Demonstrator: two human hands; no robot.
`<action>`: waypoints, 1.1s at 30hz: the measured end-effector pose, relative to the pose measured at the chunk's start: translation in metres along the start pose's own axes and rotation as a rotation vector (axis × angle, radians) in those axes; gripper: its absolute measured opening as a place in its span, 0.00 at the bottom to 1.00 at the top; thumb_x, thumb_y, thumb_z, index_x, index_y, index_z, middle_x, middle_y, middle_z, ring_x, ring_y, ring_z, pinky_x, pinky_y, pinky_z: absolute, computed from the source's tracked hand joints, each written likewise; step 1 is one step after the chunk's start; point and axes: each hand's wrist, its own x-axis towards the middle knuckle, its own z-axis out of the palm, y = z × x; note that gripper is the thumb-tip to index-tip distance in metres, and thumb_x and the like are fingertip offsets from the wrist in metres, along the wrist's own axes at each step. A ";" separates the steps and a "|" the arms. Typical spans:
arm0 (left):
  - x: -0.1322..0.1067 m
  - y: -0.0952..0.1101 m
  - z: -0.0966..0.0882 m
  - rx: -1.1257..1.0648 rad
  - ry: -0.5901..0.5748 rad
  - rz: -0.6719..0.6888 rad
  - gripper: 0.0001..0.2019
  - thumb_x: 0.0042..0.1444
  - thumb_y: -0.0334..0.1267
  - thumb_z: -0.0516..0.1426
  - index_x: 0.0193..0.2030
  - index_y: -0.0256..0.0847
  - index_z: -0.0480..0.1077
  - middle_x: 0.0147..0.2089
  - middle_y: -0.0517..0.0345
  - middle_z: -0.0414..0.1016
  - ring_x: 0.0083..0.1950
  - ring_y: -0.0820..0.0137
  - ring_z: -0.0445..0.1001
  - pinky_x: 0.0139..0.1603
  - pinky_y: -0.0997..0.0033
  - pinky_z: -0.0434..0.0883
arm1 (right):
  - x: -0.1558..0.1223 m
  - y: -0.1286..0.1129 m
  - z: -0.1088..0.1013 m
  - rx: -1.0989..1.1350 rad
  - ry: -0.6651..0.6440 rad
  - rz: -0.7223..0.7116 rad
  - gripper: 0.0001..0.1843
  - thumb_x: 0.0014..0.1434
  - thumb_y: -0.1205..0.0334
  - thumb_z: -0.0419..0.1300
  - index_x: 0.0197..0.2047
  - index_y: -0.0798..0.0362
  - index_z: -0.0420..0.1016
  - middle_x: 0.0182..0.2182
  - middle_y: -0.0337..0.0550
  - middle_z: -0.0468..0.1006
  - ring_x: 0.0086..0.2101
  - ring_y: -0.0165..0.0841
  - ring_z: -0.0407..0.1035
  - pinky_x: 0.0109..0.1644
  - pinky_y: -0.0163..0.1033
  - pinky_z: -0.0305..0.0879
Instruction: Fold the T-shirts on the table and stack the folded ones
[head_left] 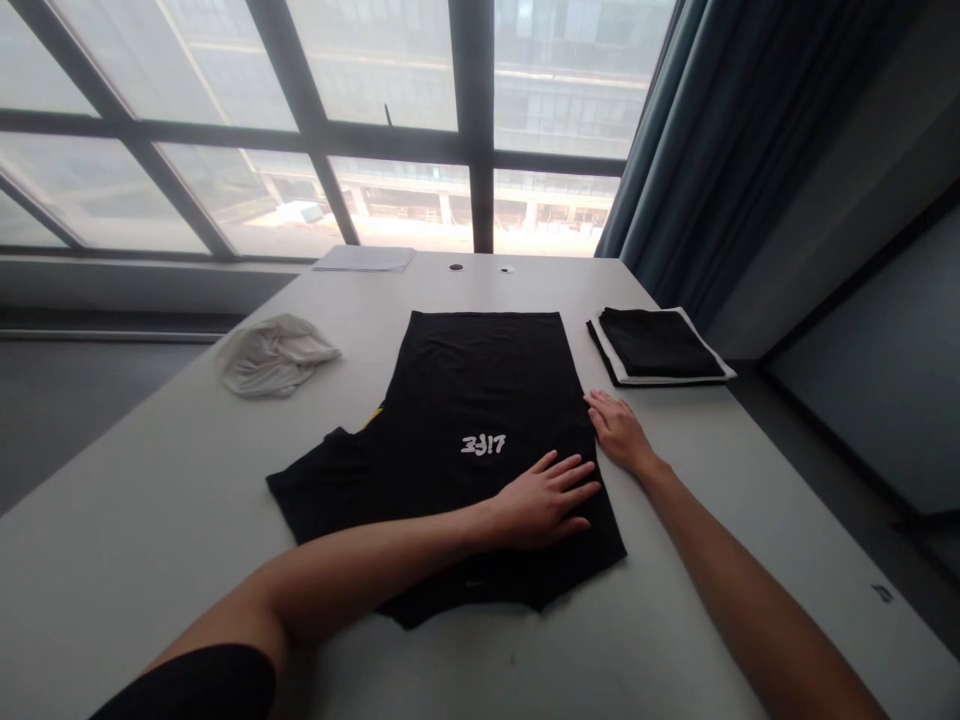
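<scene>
tall windows (382,60) back the white table (187,520), where the black shirt (472,385) lies flat near its middle. my left hand (544,503) rests on it, fingers spread, grasping nothing; my right hand (621,432), partly curled, meets its side edge, pinching or not i cannot tell. light, even pressure should best avoid creases.

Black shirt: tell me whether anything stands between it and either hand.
Nothing visible does. The left hand lies spread on the black shirt, and the right hand has its fingertips at the shirt's side edge. The crumpled light cloth and the folded stack lie off to opposite sides.
</scene>
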 end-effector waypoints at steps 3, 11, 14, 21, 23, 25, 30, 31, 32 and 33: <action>0.000 0.000 0.000 0.007 0.001 -0.001 0.28 0.71 0.53 0.47 0.73 0.43 0.57 0.76 0.49 0.52 0.77 0.56 0.47 0.75 0.46 0.45 | 0.000 0.000 0.001 -0.010 -0.001 -0.002 0.26 0.71 0.56 0.42 0.64 0.52 0.70 0.66 0.51 0.67 0.67 0.42 0.57 0.69 0.58 0.50; -0.002 0.006 -0.005 0.074 -0.042 -0.016 0.28 0.71 0.52 0.47 0.72 0.42 0.57 0.76 0.49 0.52 0.77 0.59 0.46 0.75 0.49 0.46 | -0.003 0.001 0.005 -0.040 0.055 -0.042 0.25 0.70 0.57 0.44 0.62 0.52 0.72 0.64 0.52 0.70 0.64 0.44 0.62 0.67 0.59 0.55; -0.002 0.007 -0.005 0.095 -0.061 -0.019 0.28 0.72 0.52 0.47 0.73 0.42 0.57 0.76 0.50 0.51 0.77 0.60 0.45 0.75 0.50 0.45 | -0.003 0.005 0.010 -0.057 0.078 -0.049 0.25 0.70 0.56 0.44 0.62 0.52 0.73 0.63 0.52 0.70 0.63 0.45 0.63 0.67 0.59 0.56; -0.002 0.008 -0.023 0.028 -0.103 -0.031 0.28 0.71 0.50 0.50 0.73 0.42 0.57 0.78 0.50 0.44 0.78 0.57 0.40 0.75 0.49 0.48 | -0.002 0.008 0.014 -0.062 0.075 -0.052 0.26 0.70 0.55 0.44 0.62 0.53 0.73 0.62 0.53 0.71 0.63 0.45 0.63 0.67 0.59 0.56; -0.008 0.007 -0.041 -0.012 -0.099 -0.035 0.27 0.71 0.49 0.50 0.73 0.43 0.57 0.77 0.51 0.47 0.78 0.58 0.42 0.75 0.50 0.49 | -0.003 0.008 0.015 -0.060 0.084 -0.053 0.26 0.70 0.55 0.44 0.62 0.52 0.73 0.62 0.53 0.72 0.63 0.45 0.64 0.66 0.60 0.57; -0.021 0.003 -0.063 -0.042 -0.094 -0.064 0.26 0.71 0.48 0.50 0.72 0.44 0.58 0.76 0.52 0.52 0.77 0.60 0.46 0.74 0.52 0.51 | -0.003 0.011 0.016 -0.049 0.100 -0.054 0.25 0.69 0.55 0.44 0.61 0.52 0.73 0.62 0.52 0.72 0.63 0.46 0.64 0.66 0.60 0.57; -0.097 -0.036 -0.110 0.020 0.046 -0.379 0.23 0.71 0.48 0.50 0.69 0.42 0.63 0.72 0.53 0.61 0.73 0.65 0.59 0.72 0.64 0.58 | 0.002 0.014 0.013 0.076 0.206 -0.114 0.25 0.68 0.54 0.47 0.58 0.55 0.76 0.58 0.55 0.75 0.61 0.46 0.66 0.66 0.56 0.61; -0.120 -0.047 -0.115 0.071 0.103 -0.489 0.23 0.71 0.47 0.50 0.68 0.42 0.64 0.70 0.52 0.63 0.71 0.64 0.61 0.72 0.63 0.59 | 0.003 0.010 0.010 0.108 0.240 -0.128 0.24 0.68 0.55 0.47 0.57 0.55 0.76 0.57 0.56 0.76 0.61 0.46 0.67 0.66 0.55 0.61; -0.144 -0.058 -0.119 0.128 0.163 -0.611 0.22 0.70 0.46 0.51 0.67 0.42 0.65 0.68 0.51 0.67 0.68 0.62 0.65 0.70 0.61 0.61 | 0.003 0.005 0.006 0.136 0.274 -0.138 0.24 0.68 0.55 0.48 0.56 0.55 0.77 0.57 0.56 0.76 0.60 0.47 0.67 0.66 0.55 0.62; -0.170 -0.068 -0.122 0.183 0.211 -0.736 0.21 0.70 0.44 0.52 0.66 0.41 0.66 0.66 0.50 0.69 0.66 0.61 0.68 0.68 0.59 0.63 | 0.004 -0.003 0.002 0.161 0.298 -0.146 0.23 0.67 0.55 0.48 0.55 0.54 0.77 0.56 0.55 0.77 0.59 0.47 0.68 0.66 0.55 0.62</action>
